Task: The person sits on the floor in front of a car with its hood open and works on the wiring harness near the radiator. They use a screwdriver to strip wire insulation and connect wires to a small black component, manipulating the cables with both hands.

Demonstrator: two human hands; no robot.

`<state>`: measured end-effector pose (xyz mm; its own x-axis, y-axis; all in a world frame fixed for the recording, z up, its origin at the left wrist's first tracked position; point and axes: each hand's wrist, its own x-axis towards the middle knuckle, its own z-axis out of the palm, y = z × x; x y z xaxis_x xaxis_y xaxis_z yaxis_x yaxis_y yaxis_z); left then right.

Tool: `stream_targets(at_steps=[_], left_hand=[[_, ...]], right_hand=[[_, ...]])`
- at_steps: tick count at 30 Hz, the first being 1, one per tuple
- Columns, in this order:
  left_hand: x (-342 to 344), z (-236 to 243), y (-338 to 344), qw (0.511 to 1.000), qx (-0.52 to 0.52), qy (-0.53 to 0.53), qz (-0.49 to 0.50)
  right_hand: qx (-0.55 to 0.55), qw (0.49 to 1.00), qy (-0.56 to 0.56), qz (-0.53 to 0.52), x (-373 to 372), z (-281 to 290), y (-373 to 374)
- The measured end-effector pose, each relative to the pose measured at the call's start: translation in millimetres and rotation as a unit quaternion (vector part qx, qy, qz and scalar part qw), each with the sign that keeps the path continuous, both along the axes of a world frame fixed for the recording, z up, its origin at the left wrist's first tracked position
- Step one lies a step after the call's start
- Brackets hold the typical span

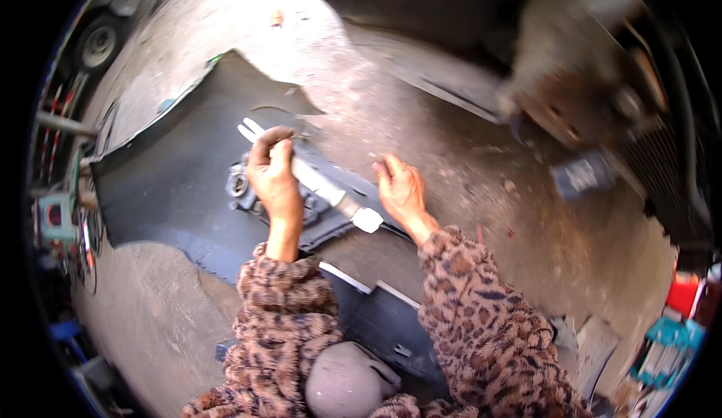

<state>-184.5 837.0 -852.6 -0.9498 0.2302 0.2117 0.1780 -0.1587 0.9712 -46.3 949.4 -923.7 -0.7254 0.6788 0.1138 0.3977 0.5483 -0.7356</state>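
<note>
In the head view, the left hand [277, 181] has its thumb and fingers closed around a white pronged tool [320, 181], gripping it nearer the two-pronged end. The tool slants from far left to near right, held above the dark parts; the grip seems chosen to steady it while leaving both the prongs and the blocky near end uncovered.

The right hand [402, 192] is apart from the tool, to its right, fingers curled in and thumb close to the forefinger. Whether it pinches anything small I cannot tell; its closeness suggests readiness to assist.

Beneath and to the left, a large dark panel [173, 155] lies over the concrete floor [162, 305], probably because the floor gives its broad, curved shape room. A dark part with a round opening [238, 185] sits just left of the left hand; whether it is fixed to the panel is unclear. At far right, a teal case [665, 350] stands well apart, perhaps to keep the working space free.
</note>
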Motion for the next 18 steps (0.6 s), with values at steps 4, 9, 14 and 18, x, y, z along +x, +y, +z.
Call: stream_targets(at_steps=[4, 9, 14, 18], left_hand=[[48.4, -7.7, 16.2, 0.978, -0.123, -0.051, -0.162], [105.5, 0.6, 28.5, 0.942, -0.168, -0.031, -0.289], [148.4, 61.6, 59.5, 0.863, -0.261, 0.395, -0.175], [192.6, 92.5, 73.2, 0.759, -0.232, 0.477, -0.377]], right_hand=[[-0.479, 0.858, 0.171, 0.079, 52.4, 25.0, -18.6], [-0.558, 0.817, 0.113, 0.091, 96.4, 71.0, -36.8], [-0.426, 0.888, 0.168, -0.037, 137.4, 41.2, -29.4], [-0.342, 0.897, 0.268, -0.076, 128.8, 14.5, -50.5]])
